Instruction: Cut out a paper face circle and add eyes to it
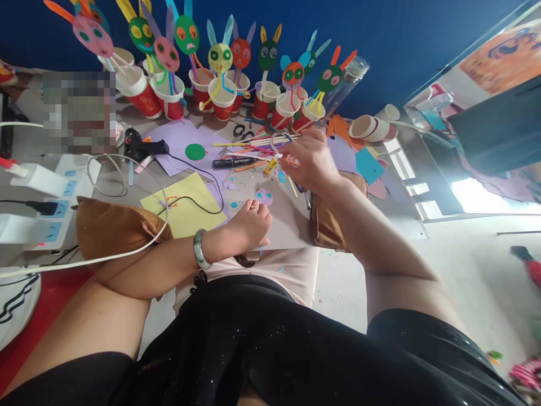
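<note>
My left hand (243, 228) is closed at the table's front edge, its fingers curled under. A thin blue bit shows below it; what the fingers hold is hidden. Just beyond lies a small purple paper face (264, 196) with blue eyes. My right hand (310, 160) reaches over the pile of coloured sticks (253, 145), thumb and fingers drawn together. A pale loop (276, 141) shows at its fingertips, too unclear to name. Close by are a yellow tool (270, 166) and a black marker (233, 162).
Red paper cups (222, 107) with paper animal faces line the blue wall. A black glue gun (146, 148), yellow paper (181, 203) and black scissors (243, 132) lie on the table. Brown cushions (114, 228) flank my arms. A white cable (97, 259) crosses near my left forearm.
</note>
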